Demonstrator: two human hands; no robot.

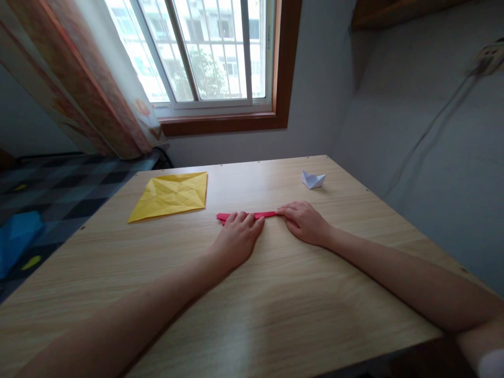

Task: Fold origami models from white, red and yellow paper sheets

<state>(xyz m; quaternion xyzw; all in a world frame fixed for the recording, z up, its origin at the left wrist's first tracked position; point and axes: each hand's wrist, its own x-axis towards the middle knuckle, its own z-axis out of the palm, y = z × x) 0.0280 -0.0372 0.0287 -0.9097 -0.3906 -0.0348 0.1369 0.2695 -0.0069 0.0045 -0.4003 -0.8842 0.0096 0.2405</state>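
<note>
A narrow strip of folded red paper (270, 213) lies crosswise on the table, its left end showing loose layered edges. My left hand (242, 233) rests over its middle, fingers curled across the paper and holding it against the tabletop. At the strip's right tip, my right hand (303, 220) has its fingertips together on the pointed end, palm low to the wood. The part of the paper beneath my left fingers is hidden.
Creased yellow paper (173, 194) lies at the back left of the wooden table (220, 325). A small white paper boat (313, 180) stands at the back right. Left of the table, blue paper (18, 236) lies on a checked cloth (74, 178). A window is behind.
</note>
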